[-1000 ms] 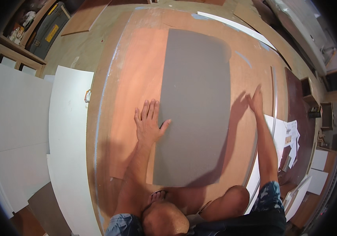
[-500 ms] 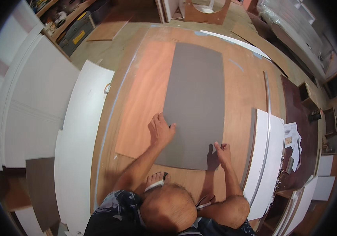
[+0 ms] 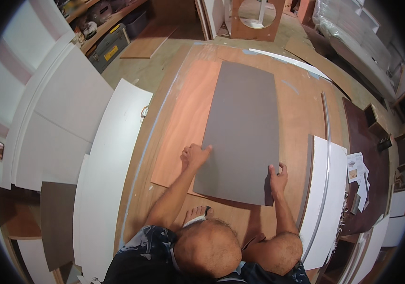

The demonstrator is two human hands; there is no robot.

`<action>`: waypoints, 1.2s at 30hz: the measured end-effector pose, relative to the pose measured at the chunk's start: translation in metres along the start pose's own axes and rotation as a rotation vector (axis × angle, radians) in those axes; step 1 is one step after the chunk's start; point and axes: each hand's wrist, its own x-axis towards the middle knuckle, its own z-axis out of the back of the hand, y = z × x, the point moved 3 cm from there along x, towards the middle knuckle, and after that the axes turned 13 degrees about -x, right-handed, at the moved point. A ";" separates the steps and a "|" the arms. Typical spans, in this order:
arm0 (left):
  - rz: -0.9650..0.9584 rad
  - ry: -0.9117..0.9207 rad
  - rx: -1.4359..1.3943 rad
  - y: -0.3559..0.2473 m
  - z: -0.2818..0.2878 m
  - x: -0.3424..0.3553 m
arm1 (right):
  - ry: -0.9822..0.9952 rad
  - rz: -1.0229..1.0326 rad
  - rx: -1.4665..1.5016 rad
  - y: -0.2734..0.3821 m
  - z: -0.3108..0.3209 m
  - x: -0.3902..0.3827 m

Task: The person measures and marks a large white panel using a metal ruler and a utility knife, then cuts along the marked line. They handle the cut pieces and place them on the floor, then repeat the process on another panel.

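A large grey sheet (image 3: pixel 242 128) lies partly over an orange-toned wooden panel (image 3: pixel 180 123), on a wide brown board. At the sheet's left edge is my left hand (image 3: pixel 195 156), thumb on the grey surface and fingers curled over the edge side; the fingertips are partly hidden. My right hand (image 3: pixel 278 179) pinches the right edge near the lower corner, its thumb against the sheet. A dark shadow lies beside that hand on the sheet.
White panels (image 3: pixel 110 156) stand to the left. On the right lie a white board (image 3: pixel 324 180), a metal strip (image 3: pixel 326 123) and papers (image 3: pixel 357 170) on a dark red board. A toolbox (image 3: pixel 110 49) is at the far left. My foot (image 3: pixel 197 214) rests near the sheet's lower edge.
My right hand has come up to the grey sheet's right edge and closed on it. The left hand stays at the left edge. The whole view has shifted slightly.
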 end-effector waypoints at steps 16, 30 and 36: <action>-0.248 0.063 -0.565 0.001 0.070 -0.136 | 0.196 0.232 0.188 0.034 0.056 -0.028; -0.235 0.048 -0.805 -0.015 0.016 -0.165 | 0.251 0.121 0.270 0.003 0.096 -0.020; -0.144 0.040 -0.458 0.013 0.015 -0.116 | 0.365 0.107 0.143 -0.016 0.040 -0.004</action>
